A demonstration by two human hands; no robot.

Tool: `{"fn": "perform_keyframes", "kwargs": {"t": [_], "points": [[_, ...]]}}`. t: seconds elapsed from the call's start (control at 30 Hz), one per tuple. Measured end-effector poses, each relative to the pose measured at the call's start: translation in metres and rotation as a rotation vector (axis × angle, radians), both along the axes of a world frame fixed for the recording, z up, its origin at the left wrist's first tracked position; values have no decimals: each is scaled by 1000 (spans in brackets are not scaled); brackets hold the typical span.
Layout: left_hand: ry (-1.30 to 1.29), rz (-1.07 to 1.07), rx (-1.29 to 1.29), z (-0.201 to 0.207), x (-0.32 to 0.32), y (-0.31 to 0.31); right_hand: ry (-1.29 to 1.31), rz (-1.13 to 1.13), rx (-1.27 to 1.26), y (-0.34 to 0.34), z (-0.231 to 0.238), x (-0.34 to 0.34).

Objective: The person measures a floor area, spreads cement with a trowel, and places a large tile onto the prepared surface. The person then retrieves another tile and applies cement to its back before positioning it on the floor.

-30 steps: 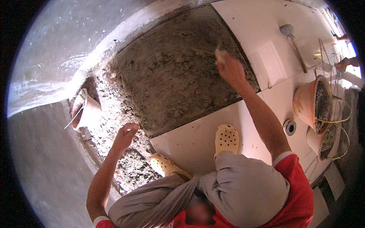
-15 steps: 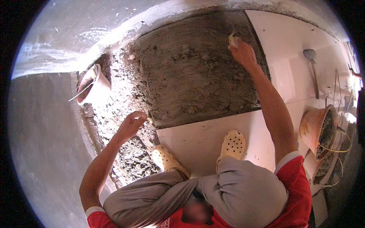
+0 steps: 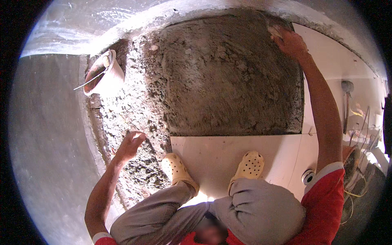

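A dark bed of wet mortar (image 3: 228,77) spreads in front of me, its surface marked with curved strokes. My right hand (image 3: 290,41) reaches to its far right corner, fingers closed round a small pale piece (image 3: 275,31) mostly hidden by the hand; its kind cannot be made out. My left hand (image 3: 131,143) hovers over the rough, brightly lit strip of rubble (image 3: 143,102) left of the mortar, fingers loosely curled together, with nothing visible in them. A large pale tile (image 3: 228,153) borders the mortar's near edge, and my clogs (image 3: 250,164) are on it.
A pale bucket (image 3: 112,75) with a stick leans by the left wall (image 3: 49,134). More pale tiles (image 3: 322,53) lie to the right, carrying a mallet (image 3: 347,87). A round white-rimmed piece (image 3: 308,177) and a partly hidden bucket (image 3: 350,157) sit at lower right.
My right hand has moved right and farther away, to the mortar's far right corner. My left hand has shifted slightly left and nearer. The view has turned, bringing the round white-rimmed piece into sight.
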State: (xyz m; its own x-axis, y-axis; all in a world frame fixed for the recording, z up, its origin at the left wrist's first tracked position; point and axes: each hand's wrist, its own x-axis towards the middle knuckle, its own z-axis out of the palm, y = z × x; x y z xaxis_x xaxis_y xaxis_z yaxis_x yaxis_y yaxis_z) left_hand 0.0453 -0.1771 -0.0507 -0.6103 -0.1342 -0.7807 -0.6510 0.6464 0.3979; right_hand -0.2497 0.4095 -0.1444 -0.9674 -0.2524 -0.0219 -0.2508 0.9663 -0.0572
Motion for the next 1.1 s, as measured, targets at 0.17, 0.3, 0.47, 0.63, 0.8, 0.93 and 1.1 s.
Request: {"fn": "perform_keyframes", "kwargs": {"t": [0.17,0.3,0.47,0.63,0.8,0.93,1.1], "points": [[-66,150,-1,0,21,-12,26,197,61,-14,-29,-7],[16,132,7,4,34,-23,2,335,44,-2,-19,42],[55,87,-35,8,37,-29,-144,312,-42,-13,15,44],[35,92,-5,9,38,-17,76,217,-105,-73,-13,-36],[44,-64,-118,13,38,-14,-24,314,-57,-92,-31,-43],[13,17,-57,11,44,-26,-107,454,19,-64,-14,9],[-6,110,-71,7,45,-30,-11,385,48,-51,-14,22]]}}
